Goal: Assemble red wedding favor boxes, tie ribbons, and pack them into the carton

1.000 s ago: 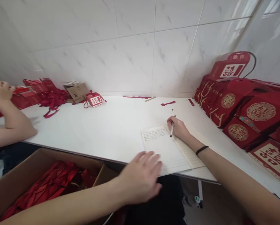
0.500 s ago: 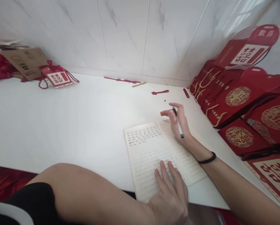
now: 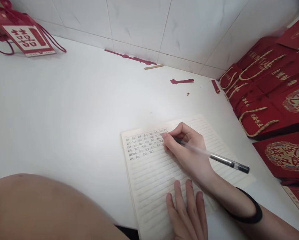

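An open lined notebook (image 3: 149, 186) lies on the white table, with several rows of small handwritten numbers at the top of its left page. My right hand (image 3: 189, 150) grips a clear pen (image 3: 219, 159) with a black cap end, its tip down near the rows of numbers. A black band circles my right wrist. My left hand (image 3: 188, 210) rests flat on the lower part of the page, fingers spread. Part of the notebook's right page is hidden under my right hand and forearm.
Red gift bags (image 3: 264, 90) with gold rope handles stand along the right. A red tag box (image 3: 26, 38) with cords sits at the far left. Near the tiled wall lie red strips (image 3: 129, 57), a wooden stick (image 3: 154, 67) and a small red piece (image 3: 215, 86).
My right hand has come down from above the right page to the written rows, turning the pen into a writing grip. The view has moved closer; my left hand stays on the page.
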`<move>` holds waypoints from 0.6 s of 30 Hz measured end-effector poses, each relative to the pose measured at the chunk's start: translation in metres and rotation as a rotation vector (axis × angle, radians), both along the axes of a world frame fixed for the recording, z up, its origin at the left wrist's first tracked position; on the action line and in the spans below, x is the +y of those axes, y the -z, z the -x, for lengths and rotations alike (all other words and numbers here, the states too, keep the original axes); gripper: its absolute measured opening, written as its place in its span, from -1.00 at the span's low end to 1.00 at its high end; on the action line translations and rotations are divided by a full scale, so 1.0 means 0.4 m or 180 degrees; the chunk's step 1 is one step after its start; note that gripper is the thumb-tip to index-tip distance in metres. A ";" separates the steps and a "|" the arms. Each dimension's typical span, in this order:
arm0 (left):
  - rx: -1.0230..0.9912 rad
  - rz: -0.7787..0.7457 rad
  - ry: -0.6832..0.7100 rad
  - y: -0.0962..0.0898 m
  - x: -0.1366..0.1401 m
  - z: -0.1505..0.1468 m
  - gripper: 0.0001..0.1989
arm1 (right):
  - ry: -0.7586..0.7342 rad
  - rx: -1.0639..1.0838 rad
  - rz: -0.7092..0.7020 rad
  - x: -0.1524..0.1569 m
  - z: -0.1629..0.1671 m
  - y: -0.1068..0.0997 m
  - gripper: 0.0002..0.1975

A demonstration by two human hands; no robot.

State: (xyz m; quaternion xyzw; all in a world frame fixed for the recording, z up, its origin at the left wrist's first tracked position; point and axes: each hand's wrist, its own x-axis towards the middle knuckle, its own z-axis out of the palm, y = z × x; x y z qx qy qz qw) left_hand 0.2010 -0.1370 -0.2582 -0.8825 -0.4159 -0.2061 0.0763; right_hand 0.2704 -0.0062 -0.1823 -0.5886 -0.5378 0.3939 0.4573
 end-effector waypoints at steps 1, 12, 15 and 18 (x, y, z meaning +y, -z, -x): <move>-0.0271 0.0419 0.0110 0.001 -0.007 -0.007 -0.58 | -0.0049 -0.0025 0.0000 -0.002 0.001 0.001 -0.69; 0.0507 -0.0470 -0.0044 -0.068 0.022 0.017 -0.71 | -0.0268 -0.0396 0.0108 -0.011 0.003 0.004 -0.65; 0.0707 -0.0826 0.0077 -0.066 0.039 0.033 -0.70 | -0.0235 -0.0499 0.0071 -0.011 0.004 0.003 -0.65; 0.0762 -0.0963 0.0113 -0.058 0.046 0.038 -0.69 | -0.0237 -0.0558 0.0064 -0.009 0.005 0.003 -0.67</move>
